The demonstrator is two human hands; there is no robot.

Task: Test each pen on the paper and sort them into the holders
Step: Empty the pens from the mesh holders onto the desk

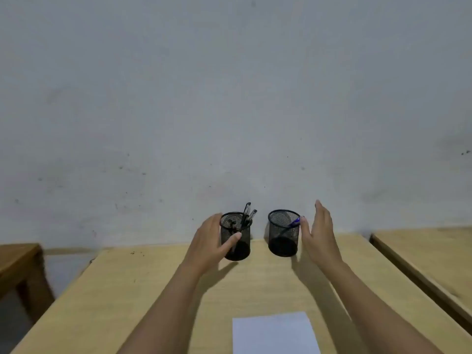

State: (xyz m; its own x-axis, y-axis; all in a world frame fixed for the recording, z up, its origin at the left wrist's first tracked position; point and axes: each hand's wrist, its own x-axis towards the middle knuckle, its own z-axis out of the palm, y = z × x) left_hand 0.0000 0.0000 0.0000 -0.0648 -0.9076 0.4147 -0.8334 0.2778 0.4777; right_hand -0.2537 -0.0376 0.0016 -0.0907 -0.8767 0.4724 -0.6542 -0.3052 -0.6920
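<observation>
Two black mesh holders stand at the far edge of the wooden desk (153, 290), near the wall. The left holder (240, 249) has several black pens (247, 213) sticking out of it. My left hand (210, 242) wraps its left side, thumb across the front mesh. The right holder (282, 238) has one blue pen (295, 222) lying inside. My right hand (319, 231) is just right of it, fingers straight and pointing up, thumb tip by the rim. A white sheet of paper (274, 333) lies at the near edge of the desk.
A second pale desk (429, 254) stands to the right across a narrow gap. A darker brown wooden table (18, 261) is at the left. The grey wall (229, 98) rises right behind the holders.
</observation>
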